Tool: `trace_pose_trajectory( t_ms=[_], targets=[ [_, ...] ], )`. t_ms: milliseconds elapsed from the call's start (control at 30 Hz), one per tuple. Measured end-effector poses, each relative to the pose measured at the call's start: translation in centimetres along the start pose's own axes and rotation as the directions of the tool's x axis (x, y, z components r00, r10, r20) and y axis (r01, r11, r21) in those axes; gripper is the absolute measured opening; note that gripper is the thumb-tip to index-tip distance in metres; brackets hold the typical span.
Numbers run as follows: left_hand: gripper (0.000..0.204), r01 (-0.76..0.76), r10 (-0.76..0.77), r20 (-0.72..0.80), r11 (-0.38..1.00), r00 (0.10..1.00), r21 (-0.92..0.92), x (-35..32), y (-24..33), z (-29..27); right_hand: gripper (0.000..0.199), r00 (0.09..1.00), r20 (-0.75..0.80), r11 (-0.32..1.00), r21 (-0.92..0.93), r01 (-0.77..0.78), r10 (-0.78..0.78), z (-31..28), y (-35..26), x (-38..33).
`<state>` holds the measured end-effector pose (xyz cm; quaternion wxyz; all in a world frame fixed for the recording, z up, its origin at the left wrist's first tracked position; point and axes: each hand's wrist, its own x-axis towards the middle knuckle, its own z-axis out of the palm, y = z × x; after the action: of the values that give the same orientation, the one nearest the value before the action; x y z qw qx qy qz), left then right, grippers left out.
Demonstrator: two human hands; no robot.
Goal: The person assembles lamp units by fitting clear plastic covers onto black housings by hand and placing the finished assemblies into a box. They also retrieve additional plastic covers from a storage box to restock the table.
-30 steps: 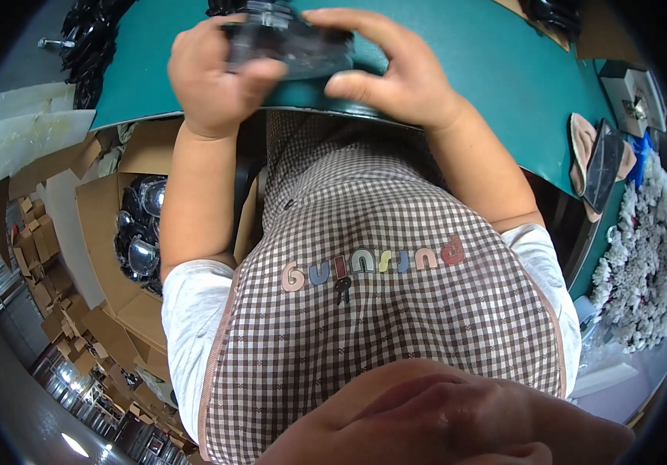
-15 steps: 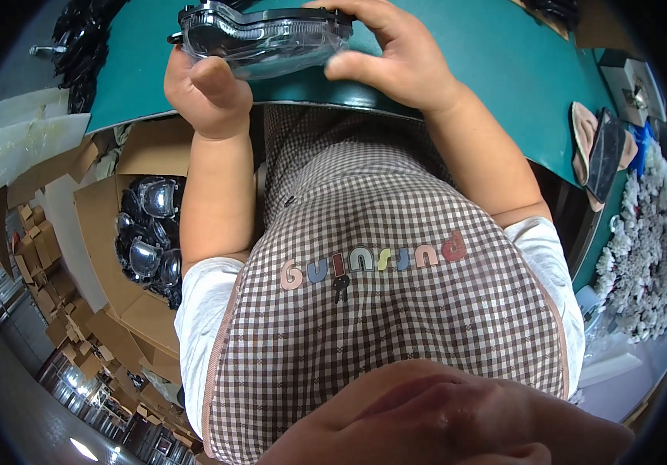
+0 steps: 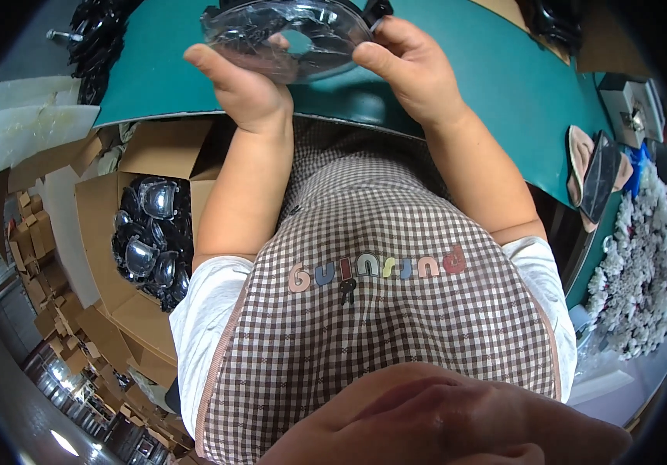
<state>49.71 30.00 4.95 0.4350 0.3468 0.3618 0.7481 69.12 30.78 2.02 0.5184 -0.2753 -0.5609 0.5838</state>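
A clear-lensed mask [image 3: 314, 50] with a black rim is held up over the near edge of the table, its curved transparent lens turned toward me. My right hand [image 3: 422, 74] grips the mask's right end between thumb and fingers, beside a black clip-like part. My left hand [image 3: 252, 89] supports it from the lower left, thumb stretched out in front. Some of the left fingers show blurred through the lens. The mask's upper part is cut off by the frame's top edge.
The green table [image 3: 488, 101] spreads beyond my hands. An open cardboard box [image 3: 101, 225] of similar clear-lensed masks [image 3: 155, 198] stands at left. Black pieces [image 3: 101, 46] hang at the far left. Right are pinkish-and-black pads [image 3: 601, 174] and a white-grey fluffy pile [image 3: 635, 279].
The mask has tilted so that its lens faces me more. My left hand has moved right, under the lens; my right hand has lowered slightly and keeps its grip.
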Motion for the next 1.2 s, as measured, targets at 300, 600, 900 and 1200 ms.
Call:
trace_pose_trajectory(
  t_ms=[300,600,900,1200],
  targets=[
    [0.07,-0.291,0.24,0.214,0.922,0.947,0.254,-2.7,2.8,-7.9,0.035,0.979,0.091,0.983,-0.002,-0.184,0.184,1.8,-1.2,-0.6],
    [0.05,-0.188,0.512,-0.769,0.858,0.383,0.478,-7.1,16.4,-36.4,0.033,0.978,0.1,0.98,-0.096,-0.173,0.183,-1.2,-0.8,0.4],
    [0.037,-0.237,0.366,-0.929,0.899,-0.059,0.369,-14.7,30.5,-50.6,0.033,0.982,0.081,0.984,0.045,-0.172,0.168,-6.2,-2.2,0.7],
    [0.054,0.041,0.379,-0.535,0.787,0.755,0.616,-4.3,20.4,-31.4,0.034,0.978,0.082,0.969,-0.177,-0.173,0.19,-1.3,-4.5,3.2]
  ],
)
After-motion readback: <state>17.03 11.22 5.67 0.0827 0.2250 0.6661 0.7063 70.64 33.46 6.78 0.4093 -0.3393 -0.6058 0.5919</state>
